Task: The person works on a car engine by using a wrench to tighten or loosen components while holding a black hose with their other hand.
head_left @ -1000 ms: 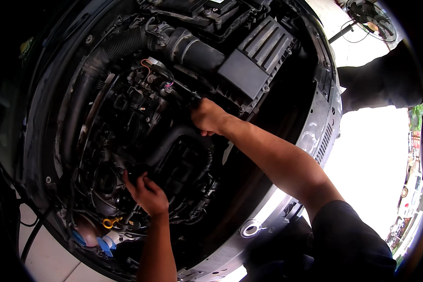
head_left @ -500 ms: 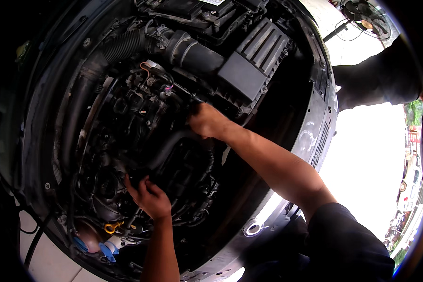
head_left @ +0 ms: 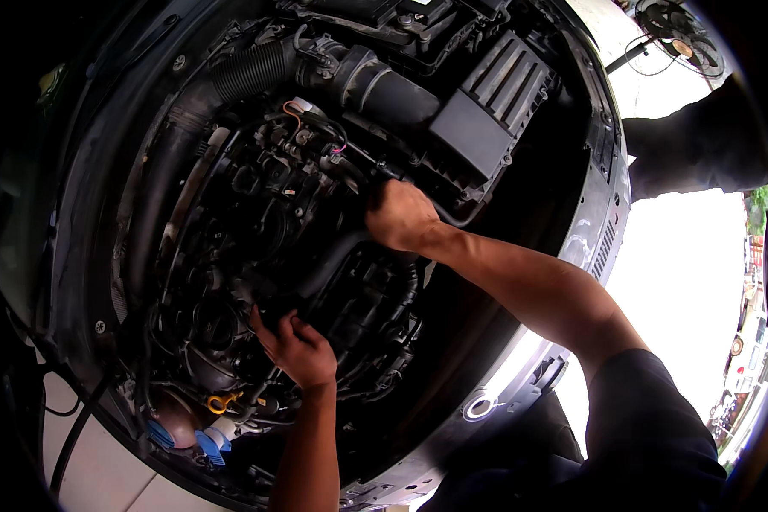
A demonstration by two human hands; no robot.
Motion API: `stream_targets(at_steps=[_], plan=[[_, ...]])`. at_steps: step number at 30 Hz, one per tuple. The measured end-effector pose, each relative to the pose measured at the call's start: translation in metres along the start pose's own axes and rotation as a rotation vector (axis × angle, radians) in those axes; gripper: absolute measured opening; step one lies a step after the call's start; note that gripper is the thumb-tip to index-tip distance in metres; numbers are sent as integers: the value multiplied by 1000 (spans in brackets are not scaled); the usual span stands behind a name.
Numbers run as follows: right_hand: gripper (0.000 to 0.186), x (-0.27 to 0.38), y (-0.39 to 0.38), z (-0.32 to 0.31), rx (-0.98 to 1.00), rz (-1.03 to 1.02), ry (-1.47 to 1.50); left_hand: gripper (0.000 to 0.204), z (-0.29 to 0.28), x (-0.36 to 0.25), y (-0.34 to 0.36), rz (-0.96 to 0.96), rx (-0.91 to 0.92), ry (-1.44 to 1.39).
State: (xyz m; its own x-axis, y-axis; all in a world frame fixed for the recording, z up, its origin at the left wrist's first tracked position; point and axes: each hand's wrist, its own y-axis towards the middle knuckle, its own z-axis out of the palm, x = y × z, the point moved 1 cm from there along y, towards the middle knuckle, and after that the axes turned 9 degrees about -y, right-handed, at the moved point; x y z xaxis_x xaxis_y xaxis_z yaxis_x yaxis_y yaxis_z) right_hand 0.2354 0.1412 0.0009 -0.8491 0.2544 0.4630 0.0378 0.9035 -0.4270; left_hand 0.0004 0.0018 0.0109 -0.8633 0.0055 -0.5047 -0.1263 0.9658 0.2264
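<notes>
Both my hands are inside a car's engine bay. My right hand (head_left: 403, 215) is closed in a fist at the engine's right side, below the air filter box (head_left: 474, 135). Whatever is inside that fist is hidden; dark parts show beside its knuckles. A thick black hose (head_left: 328, 262) slants down and left from beneath this hand towards the other one. Lower down, my left hand (head_left: 300, 348) has its fingers apart, partly bent, with the fingertips among dark parts near the hose's lower end. Shadow hides what they touch.
A ribbed intake duct (head_left: 252, 75) runs across the top left. A yellow dipstick handle (head_left: 222, 403) and blue reservoir caps (head_left: 209, 447) sit at the lower left. The front body panel (head_left: 584, 239) curves along the right. A standing fan (head_left: 678, 43) and another person's dark sleeve (head_left: 691, 145) are beyond.
The whole view has shifted, so the engine and both hands appear farther right. My right fist has turned slightly, showing more of its back. The left hand stays by the same parts.
</notes>
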Motion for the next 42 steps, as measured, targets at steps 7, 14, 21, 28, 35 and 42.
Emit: stream_targets(at_steps=[7, 14, 21, 28, 35, 42], plan=[[35, 19, -19, -22, -50, 16, 21, 18, -2, 1, 4, -12, -22, 1], [19, -18, -20, 8, -318, -359, -83, 18, 0, 1, 1, -27, -7, 70], [19, 25, -35, 3, -322, 30, -44, 18, 0, 3, 3, -33, -13, -36], [19, 29, -32, 6, -442, 1, -119, 17, -3, -3, 4, 42, -15, 22], [19, 24, -32, 9, -536, -126, -44, 18, -3, 2, 0, -3, -29, 25], [17, 29, -36, -9, -355, -14, 26, 19, -3, 6, 0, 18, -59, 99]])
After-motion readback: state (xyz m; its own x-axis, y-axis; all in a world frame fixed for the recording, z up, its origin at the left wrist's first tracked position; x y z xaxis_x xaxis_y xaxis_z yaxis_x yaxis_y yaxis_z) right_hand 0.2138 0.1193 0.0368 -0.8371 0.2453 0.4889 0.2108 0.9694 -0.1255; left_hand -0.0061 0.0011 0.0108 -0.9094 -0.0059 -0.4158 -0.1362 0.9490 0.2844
